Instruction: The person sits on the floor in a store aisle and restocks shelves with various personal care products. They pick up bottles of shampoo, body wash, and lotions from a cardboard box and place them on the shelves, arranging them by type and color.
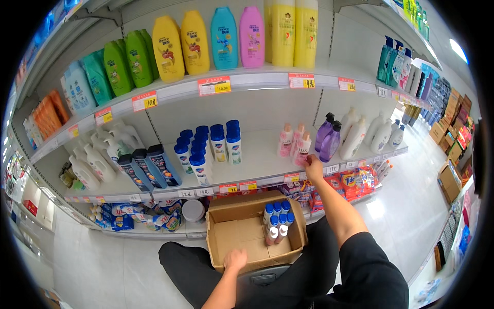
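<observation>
My right hand reaches out to the middle shelf and grips a pink LUX bottle low on its side. Two more pink bottles stand just behind it. At the near rim of an open cardboard box, my left hand holds the edge with curled fingers. Inside the box, towards the right, several blue-capped bottles stand in rows. Two pink bottles with pale caps stand in front of them, closest to me.
Purple pump bottles stand right of my right hand. Blue-capped white bottles and blue CLEAR bottles occupy the shelf further left. The upper shelf juts out above, carrying shampoo bottles. Tide bags lie below, by my right forearm.
</observation>
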